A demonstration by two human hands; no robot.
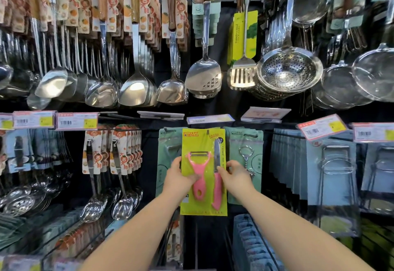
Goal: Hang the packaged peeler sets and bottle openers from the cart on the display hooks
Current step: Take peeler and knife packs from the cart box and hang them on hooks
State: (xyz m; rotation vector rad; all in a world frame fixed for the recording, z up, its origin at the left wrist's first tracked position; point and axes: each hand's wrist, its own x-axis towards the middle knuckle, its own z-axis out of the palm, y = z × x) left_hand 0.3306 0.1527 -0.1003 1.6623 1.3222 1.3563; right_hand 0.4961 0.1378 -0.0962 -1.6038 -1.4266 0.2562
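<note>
Green packs (pixel 168 164) & keyring packs (pixel 247 164) tight beside yellow pack (pixel 202 142).

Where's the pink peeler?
Head view, lower middle: the pink peeler is on the yellow card gripped by the left hand and right hand, just left of the green keyring pack.

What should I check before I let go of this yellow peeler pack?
1. Left hand grips the peeler pack at its left edge: ok.
2. Right hand pinches its right edge: ok.
3. Pack upright, front facing out: ok.
4. Hang hole seated on a hook: cannot tell.
5. Same product behind it: not ok, green packs hang there.
</note>
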